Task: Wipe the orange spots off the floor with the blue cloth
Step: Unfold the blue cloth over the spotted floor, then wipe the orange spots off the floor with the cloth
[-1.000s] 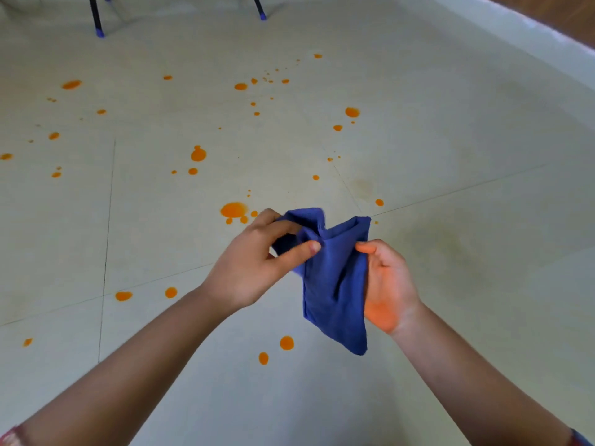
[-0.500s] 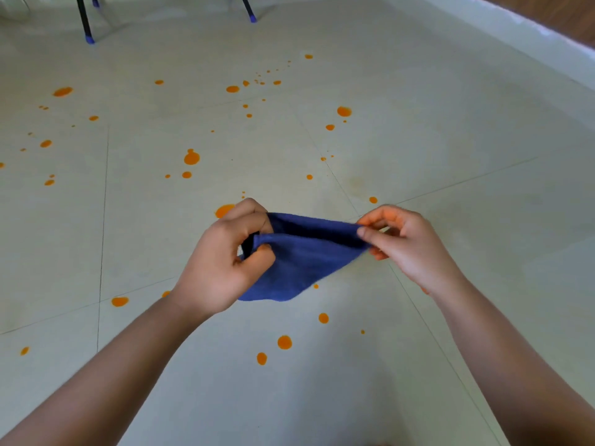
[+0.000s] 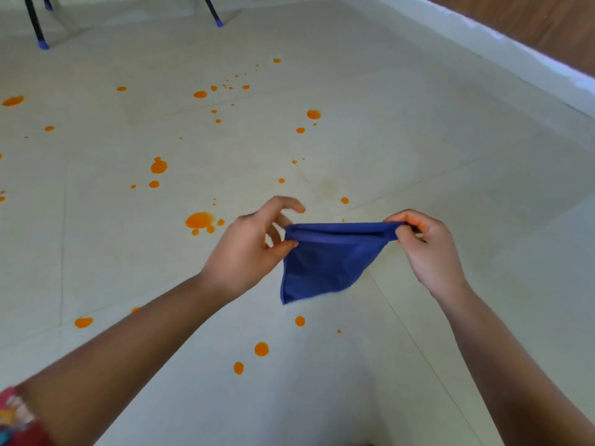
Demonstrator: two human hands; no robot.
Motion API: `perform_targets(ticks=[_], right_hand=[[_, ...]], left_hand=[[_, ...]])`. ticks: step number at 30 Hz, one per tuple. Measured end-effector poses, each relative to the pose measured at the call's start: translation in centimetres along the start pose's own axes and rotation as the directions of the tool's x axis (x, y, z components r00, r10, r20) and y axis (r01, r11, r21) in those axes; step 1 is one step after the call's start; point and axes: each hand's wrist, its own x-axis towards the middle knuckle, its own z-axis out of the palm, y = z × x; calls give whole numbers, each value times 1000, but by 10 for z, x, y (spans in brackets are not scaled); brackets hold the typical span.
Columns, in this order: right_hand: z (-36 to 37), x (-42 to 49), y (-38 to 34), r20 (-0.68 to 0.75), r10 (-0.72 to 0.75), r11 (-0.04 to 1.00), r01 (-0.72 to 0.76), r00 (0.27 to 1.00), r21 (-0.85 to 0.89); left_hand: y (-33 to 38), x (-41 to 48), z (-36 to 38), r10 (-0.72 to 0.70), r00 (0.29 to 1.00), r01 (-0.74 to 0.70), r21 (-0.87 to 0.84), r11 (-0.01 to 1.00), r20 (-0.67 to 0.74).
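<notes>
Head view: left hand [image 3: 248, 252] and right hand [image 3: 425, 249] pinch blue cloth [image 3: 325, 262].

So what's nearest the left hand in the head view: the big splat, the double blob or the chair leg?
1. Big splat, just left of the left hand pinching the cloth.
2. Double blob, farther up and left.
3. Chair leg, far off at the top-left corner.

Far left, dark chair legs [image 3: 35, 22]: tops cut off by top edge. Near left corner, sleeve [image 3: 16, 420] blurry, mostly cut off. Bottom edge of blue cloth [image 3: 325, 262] blurry; its right corner hidden inside right hand [image 3: 428, 252]. One orange spot [image 3: 135, 310] half hidden behind left forearm [image 3: 128, 358].
</notes>
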Motion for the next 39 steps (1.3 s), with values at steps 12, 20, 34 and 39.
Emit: perform_targets(ticks=[12,20,34,39], right_hand=[[-22,-86,114,393,395,739,-34,830,-673],[91,-79,167,313,208,604,130,927,-787],[112,-82,180,434,-86,674,373,897,-638],[71,-86,200,376,-72,733,304,924,-608]], left_hand=[[-53,-84,116,-14,837,-159,266,951,547],[-80,-112,87,-223,892,89,332,939,392],[-140,-174,28,-512,783,258,563,785,354],[-162,-172,29,-528,782,249,611,751,331]])
